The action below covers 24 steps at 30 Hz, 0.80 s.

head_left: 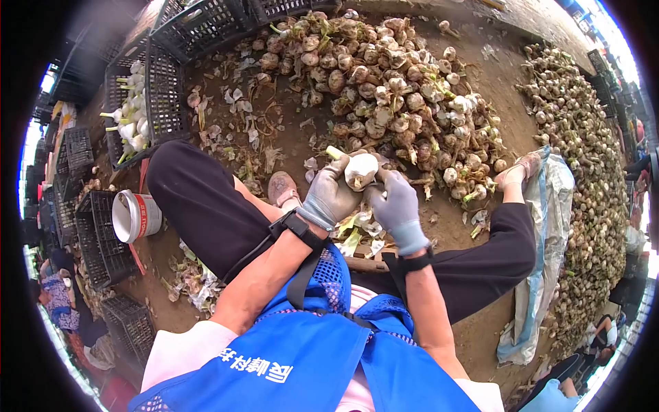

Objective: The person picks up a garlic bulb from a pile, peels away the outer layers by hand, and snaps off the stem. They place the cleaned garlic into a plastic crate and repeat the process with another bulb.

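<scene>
A white, cleaned garlic bulb [361, 171] with its short green stalk pointing up and left is held in front of my lap. My left hand [333, 192], in a grey glove, is closed around its left side. From the right, my gloved right hand [397, 208] presses its curled fingers against the same bulb; whether a small tool is also inside that hand is hidden. Just beyond both hands lies a large heap of unpeeled garlic [391, 82], brownish and dirty. Loose skins and cut leaves [360, 233] lie on the ground below the hands.
At the upper left, a black crate [168, 103] holds white garlic with stalks. A white bucket [136, 215] and more crates stand left of my knee. On the right are a plastic sack [542, 254] and a long garlic pile [583, 192]. Other people sit at both edges.
</scene>
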Each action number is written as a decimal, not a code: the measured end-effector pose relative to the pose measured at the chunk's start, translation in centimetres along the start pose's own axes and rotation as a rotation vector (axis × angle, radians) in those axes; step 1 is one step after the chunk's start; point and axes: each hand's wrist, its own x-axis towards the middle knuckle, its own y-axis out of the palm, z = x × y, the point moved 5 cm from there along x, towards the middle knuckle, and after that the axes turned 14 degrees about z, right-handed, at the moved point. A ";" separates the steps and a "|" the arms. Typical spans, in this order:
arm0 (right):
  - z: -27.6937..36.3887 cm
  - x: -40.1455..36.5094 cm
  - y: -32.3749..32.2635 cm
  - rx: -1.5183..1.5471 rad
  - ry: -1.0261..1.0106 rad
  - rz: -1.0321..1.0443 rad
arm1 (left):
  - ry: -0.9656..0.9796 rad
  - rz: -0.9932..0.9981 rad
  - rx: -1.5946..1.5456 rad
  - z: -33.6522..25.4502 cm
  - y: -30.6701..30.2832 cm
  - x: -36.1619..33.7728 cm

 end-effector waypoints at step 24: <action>-1.3 0.6 1.5 1.856 0.116 -0.014 | 0.482 -0.460 0.640 -3.3 -3.9 -1.2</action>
